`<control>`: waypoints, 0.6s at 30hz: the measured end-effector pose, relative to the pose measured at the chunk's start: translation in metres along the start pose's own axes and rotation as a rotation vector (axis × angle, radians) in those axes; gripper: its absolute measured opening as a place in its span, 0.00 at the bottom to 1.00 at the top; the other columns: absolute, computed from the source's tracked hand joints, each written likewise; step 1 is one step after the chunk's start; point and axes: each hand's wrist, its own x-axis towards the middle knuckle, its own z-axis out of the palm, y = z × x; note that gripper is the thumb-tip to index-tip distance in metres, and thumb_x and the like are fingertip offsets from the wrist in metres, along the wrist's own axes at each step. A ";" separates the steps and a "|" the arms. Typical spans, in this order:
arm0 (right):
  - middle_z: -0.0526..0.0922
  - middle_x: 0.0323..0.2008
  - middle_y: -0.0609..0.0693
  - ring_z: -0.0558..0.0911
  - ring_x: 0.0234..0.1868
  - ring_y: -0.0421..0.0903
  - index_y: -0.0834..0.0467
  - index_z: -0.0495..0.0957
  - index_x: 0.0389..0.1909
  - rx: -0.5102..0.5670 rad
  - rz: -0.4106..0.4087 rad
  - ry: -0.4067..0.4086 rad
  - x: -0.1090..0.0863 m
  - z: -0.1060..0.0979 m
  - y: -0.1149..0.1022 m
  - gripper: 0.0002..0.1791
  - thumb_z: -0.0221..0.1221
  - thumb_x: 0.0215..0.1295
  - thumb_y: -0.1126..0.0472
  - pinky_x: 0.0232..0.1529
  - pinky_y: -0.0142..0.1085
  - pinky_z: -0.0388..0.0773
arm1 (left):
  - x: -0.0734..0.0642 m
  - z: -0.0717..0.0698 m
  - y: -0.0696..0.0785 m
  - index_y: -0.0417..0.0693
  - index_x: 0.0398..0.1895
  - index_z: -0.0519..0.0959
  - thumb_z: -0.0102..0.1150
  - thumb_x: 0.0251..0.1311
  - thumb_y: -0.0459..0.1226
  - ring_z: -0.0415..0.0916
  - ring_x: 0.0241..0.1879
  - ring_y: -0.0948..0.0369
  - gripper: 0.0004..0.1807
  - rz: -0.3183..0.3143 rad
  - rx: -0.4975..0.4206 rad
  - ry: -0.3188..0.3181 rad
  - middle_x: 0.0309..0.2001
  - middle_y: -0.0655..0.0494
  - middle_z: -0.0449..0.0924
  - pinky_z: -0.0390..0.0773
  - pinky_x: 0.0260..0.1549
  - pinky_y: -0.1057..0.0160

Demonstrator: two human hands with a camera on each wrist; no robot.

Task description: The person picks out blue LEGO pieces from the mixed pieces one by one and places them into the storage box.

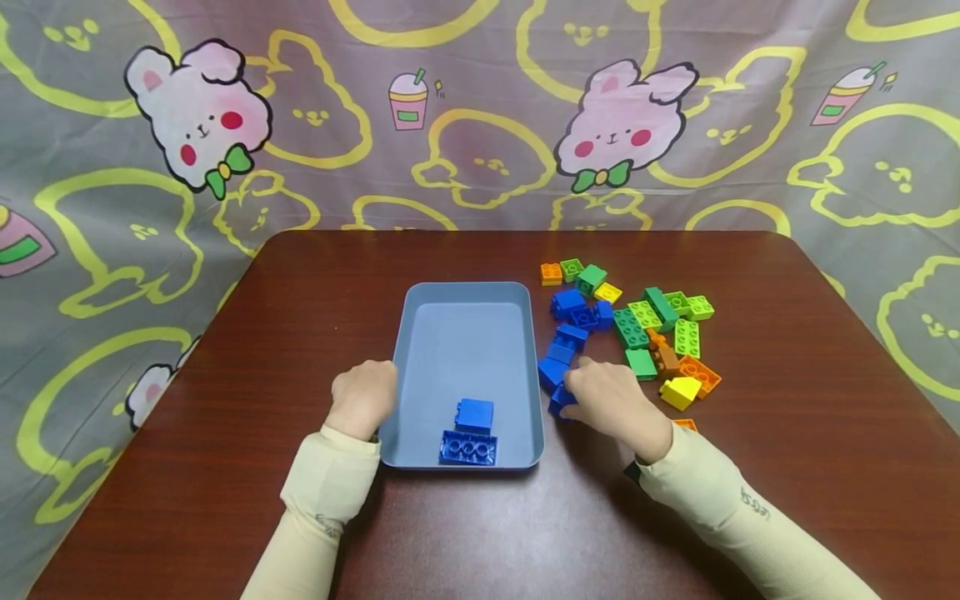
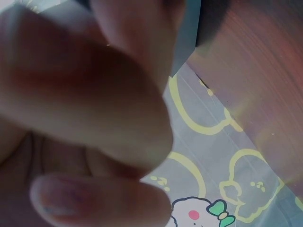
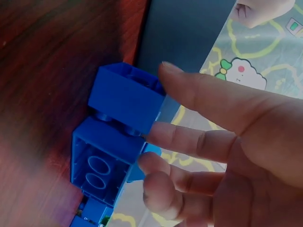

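My right hand (image 1: 611,404) reaches to the near end of a row of blue bricks, just right of the grey-blue tray (image 1: 465,350). In the right wrist view, its thumb and index finger pinch a blue toy building brick (image 3: 125,97) at the corners. Another blue brick (image 3: 102,158) lies right against it, hollow underside showing. At the tray's left rim is my left hand (image 1: 363,398), fingers curled back toward the palm with nothing seen in them. Inside the tray, a blue brick (image 1: 475,414) sits behind a longer blue brick (image 1: 468,448), which lies underside up.
Green bricks (image 1: 632,327) lie in a loose group right of the blue row, with orange bricks (image 1: 551,273), a brown brick (image 1: 666,360) and a yellow brick (image 1: 681,392) among them. A patterned cloth (image 1: 480,108) hangs behind the brown table (image 1: 337,275).
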 end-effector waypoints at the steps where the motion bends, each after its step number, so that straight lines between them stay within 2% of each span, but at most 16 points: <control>1: 0.67 0.16 0.50 0.66 0.14 0.44 0.59 0.77 0.21 0.003 0.001 -0.001 0.000 0.000 0.000 0.18 0.70 0.41 0.50 0.10 0.33 0.64 | 0.000 0.000 0.000 0.39 0.25 0.79 0.46 0.54 0.26 0.75 0.24 0.51 0.10 -0.001 0.000 -0.005 0.27 0.43 0.78 0.70 0.15 0.52; 4: 0.67 0.16 0.50 0.66 0.14 0.44 0.58 0.77 0.20 0.007 -0.002 0.004 0.000 0.000 0.000 0.17 0.69 0.42 0.50 0.10 0.33 0.64 | 0.000 -0.001 0.000 0.39 0.25 0.79 0.45 0.54 0.26 0.75 0.24 0.51 0.10 -0.001 -0.006 -0.011 0.27 0.43 0.78 0.70 0.15 0.52; 5: 0.67 0.16 0.50 0.66 0.14 0.44 0.58 0.76 0.20 0.007 -0.006 0.006 0.000 0.000 -0.001 0.16 0.69 0.42 0.50 0.10 0.33 0.63 | -0.002 -0.004 0.001 0.38 0.26 0.79 0.45 0.55 0.26 0.76 0.25 0.51 0.11 -0.004 -0.011 -0.025 0.28 0.42 0.78 0.70 0.16 0.52; 10: 0.67 0.16 0.49 0.67 0.14 0.44 0.57 0.75 0.19 0.012 -0.024 0.015 -0.001 -0.004 -0.001 0.15 0.70 0.41 0.52 0.11 0.33 0.63 | -0.004 -0.006 0.002 0.39 0.26 0.79 0.45 0.55 0.26 0.76 0.25 0.50 0.11 0.016 -0.010 -0.007 0.28 0.42 0.78 0.71 0.17 0.51; 18: 0.70 0.13 0.46 0.68 0.14 0.43 0.55 0.74 0.17 0.092 0.012 -0.010 0.001 -0.020 -0.003 0.13 0.70 0.42 0.57 0.12 0.32 0.65 | -0.003 -0.004 0.001 0.39 0.23 0.79 0.44 0.55 0.26 0.76 0.23 0.50 0.12 0.019 -0.010 0.009 0.26 0.41 0.78 0.71 0.16 0.51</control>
